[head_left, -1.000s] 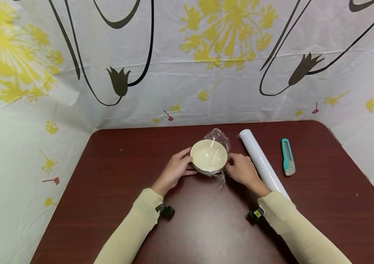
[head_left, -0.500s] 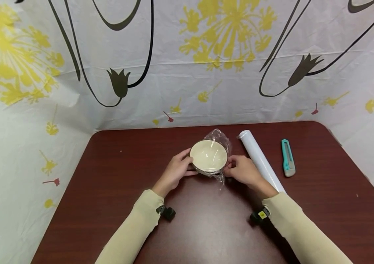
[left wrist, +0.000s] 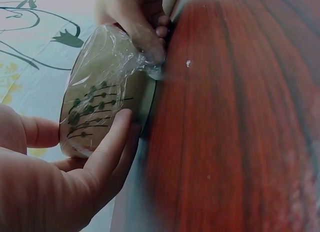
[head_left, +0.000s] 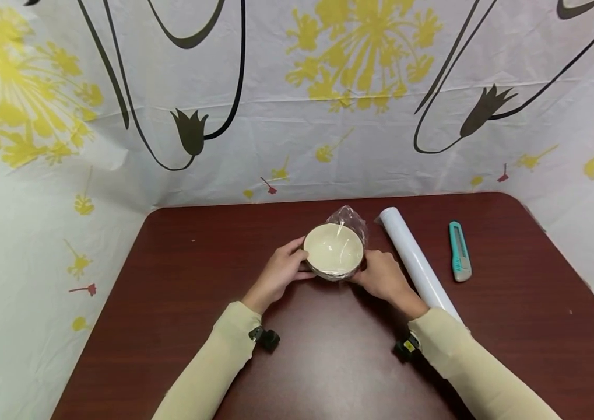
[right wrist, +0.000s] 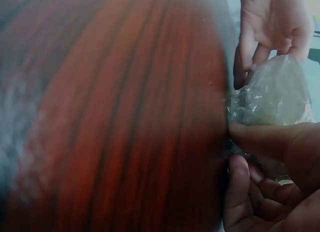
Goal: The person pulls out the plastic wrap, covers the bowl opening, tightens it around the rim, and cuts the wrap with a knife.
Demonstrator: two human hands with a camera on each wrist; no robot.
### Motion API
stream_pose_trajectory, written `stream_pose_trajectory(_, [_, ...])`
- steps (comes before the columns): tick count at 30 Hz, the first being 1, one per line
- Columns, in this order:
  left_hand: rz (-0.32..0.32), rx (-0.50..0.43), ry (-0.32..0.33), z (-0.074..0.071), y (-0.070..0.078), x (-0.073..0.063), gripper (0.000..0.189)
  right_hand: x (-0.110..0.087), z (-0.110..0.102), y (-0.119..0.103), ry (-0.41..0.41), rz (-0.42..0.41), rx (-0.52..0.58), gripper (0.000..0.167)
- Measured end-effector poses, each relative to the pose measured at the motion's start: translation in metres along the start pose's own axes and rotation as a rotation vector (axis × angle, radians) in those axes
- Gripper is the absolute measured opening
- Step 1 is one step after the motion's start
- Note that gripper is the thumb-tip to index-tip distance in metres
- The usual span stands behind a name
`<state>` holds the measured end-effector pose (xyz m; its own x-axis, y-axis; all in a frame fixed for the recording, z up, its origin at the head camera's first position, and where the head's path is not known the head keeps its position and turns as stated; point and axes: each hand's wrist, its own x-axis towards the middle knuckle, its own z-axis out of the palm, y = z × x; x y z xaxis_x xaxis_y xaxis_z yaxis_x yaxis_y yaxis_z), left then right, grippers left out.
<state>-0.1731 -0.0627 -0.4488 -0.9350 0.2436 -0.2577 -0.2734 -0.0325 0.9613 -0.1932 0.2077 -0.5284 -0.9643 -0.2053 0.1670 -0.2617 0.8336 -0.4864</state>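
A bowl (head_left: 334,249), cream inside, stands on the table with clear plastic wrap (head_left: 348,217) over and around it; loose film bunches up behind its rim. Dark plant sprigs decorate the bowl's outer side (left wrist: 92,109) in the left wrist view. My left hand (head_left: 280,268) holds the bowl's left side, thumb at the rim and fingers (left wrist: 107,147) along the outer wall. On the bowl's right side, my right hand (head_left: 382,275) pinches the wrap low near the base. Its thumb (right wrist: 262,139) presses the film there, the other fingers curled beneath.
A white roll (head_left: 417,259) lies slanted just right of the bowl, partly under the right forearm. Farther right lies a teal utility knife (head_left: 460,252). The dark red wooden table (head_left: 213,233) meets a patterned cloth (head_left: 276,157) behind it.
The right hand shifts slightly along the bowl's right side toward its front and base. The film tail that hung at the front right is now gathered in. The left hand keeps its hold.
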Motion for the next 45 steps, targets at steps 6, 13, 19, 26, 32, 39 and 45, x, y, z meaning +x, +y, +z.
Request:
stream_pose_trajectory(6, [-0.004,0.006,-0.001,0.001,0.003,-0.001,0.059,-0.001,-0.004,-0.003,0.04,-0.011,-0.018,0.026])
stream_pose_trajectory(13, [-0.002,0.025,0.003,-0.001,0.003,-0.001,0.057,-0.003,-0.014,-0.011,0.014,-0.024,0.009,0.019])
stream_pose_trajectory(19, [-0.007,0.035,0.008,-0.002,0.003,-0.001,0.057,-0.006,-0.027,-0.029,-0.13,0.028,0.071,0.032])
stream_pose_trajectory(26, [0.001,0.015,0.008,0.0,-0.001,-0.002,0.058,-0.003,0.001,-0.011,-0.029,0.016,-0.015,0.063])
stream_pose_trajectory(32, [0.016,0.01,0.004,0.0,-0.001,-0.002,0.058,-0.001,0.004,0.003,0.006,-0.02,-0.024,0.033])
stream_pose_trajectory(39, [0.012,0.017,0.001,-0.002,0.0,-0.002,0.057,-0.003,-0.014,-0.004,0.001,-0.092,0.048,0.015])
stream_pose_trajectory(45, [-0.005,0.032,0.007,-0.004,0.0,-0.001,0.057,-0.007,-0.031,-0.019,-0.015,-0.07,0.083,0.012])
